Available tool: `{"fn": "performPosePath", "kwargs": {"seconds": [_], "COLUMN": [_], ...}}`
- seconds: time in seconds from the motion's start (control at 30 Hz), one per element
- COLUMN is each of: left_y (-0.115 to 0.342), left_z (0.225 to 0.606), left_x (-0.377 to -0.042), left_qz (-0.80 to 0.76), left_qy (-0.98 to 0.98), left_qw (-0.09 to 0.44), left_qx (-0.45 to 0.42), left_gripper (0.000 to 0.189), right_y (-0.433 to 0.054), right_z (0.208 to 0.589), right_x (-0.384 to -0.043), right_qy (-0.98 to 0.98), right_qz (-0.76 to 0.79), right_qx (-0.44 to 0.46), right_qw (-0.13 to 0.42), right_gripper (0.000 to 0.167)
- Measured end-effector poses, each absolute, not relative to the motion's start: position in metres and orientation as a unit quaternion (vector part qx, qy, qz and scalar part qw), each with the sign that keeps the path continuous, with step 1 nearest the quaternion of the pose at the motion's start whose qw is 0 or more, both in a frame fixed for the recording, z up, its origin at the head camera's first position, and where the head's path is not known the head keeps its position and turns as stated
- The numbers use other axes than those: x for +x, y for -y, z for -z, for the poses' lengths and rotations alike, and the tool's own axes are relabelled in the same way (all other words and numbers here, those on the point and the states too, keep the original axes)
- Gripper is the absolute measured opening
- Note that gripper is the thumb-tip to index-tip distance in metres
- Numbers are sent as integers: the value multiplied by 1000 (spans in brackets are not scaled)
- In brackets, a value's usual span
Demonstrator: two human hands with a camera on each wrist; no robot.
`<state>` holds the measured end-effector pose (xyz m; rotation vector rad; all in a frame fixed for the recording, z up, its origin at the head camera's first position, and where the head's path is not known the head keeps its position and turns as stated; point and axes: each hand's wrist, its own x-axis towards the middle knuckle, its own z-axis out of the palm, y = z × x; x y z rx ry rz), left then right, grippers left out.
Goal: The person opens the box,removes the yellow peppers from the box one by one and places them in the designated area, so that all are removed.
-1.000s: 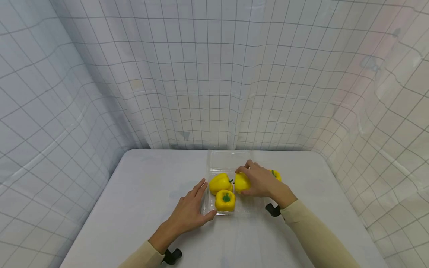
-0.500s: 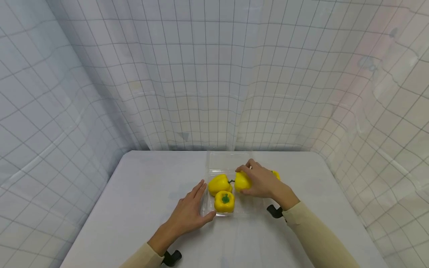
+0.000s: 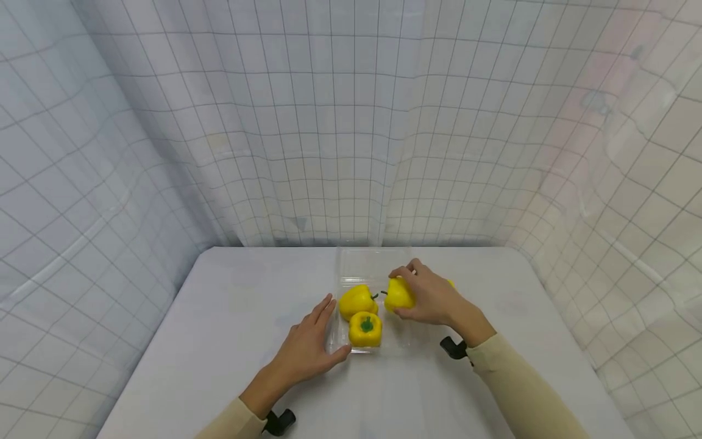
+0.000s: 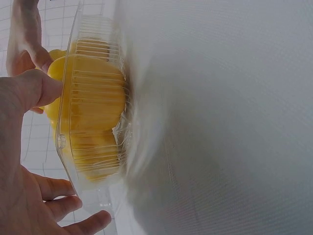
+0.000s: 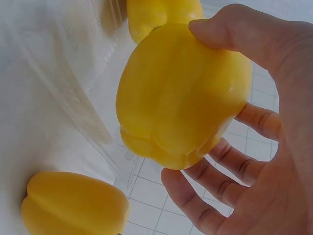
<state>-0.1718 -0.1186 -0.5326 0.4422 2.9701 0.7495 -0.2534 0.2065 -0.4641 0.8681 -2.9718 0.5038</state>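
My right hand point(image 3: 433, 297) grips a yellow bell pepper point(image 3: 399, 294) over the right part of a clear plastic clamshell container point(image 3: 396, 341), its green stem pointing left. In the right wrist view thumb and fingers span that pepper point(image 5: 181, 98). Two more yellow bell peppers sit in the container's left half: one on its side point(image 3: 356, 302), the other in front point(image 3: 365, 329) with its stem facing me. My left hand point(image 3: 306, 344) lies along the container's left side, fingers extended and thumb at the front corner; the left wrist view shows the thumb at the rim point(image 4: 63, 110).
The container's clear lid point(image 3: 367, 263) lies folded back toward the table's far edge. Another yellow bell pepper point(image 5: 76, 203) rests on the white table point(image 3: 247, 305) outside the container, mostly hidden behind my right hand in the head view. White gridded curtains point(image 3: 351, 152) enclose the table.
The right hand and its pepper have shifted slightly right, and a gap now shows between this pepper's stem and the neighbouring pepper's. My left hand keeps its place.
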Motion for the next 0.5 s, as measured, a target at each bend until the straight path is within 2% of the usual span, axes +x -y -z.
{"fn": "performPosePath", "kwargs": {"seconds": [0.5], "left_y": [118], "left_z": [530], "left_x": [-169], "left_qz": [-252], "left_qy": [-957], "left_qw": [27], "left_qx": [142], "left_gripper": [110], "right_y": [-222], "right_z": [466], "right_x": [-247], "right_qy": [948], "right_qz": [-189], "right_qx": [255], "right_qw": [21], "right_gripper": [73]}}
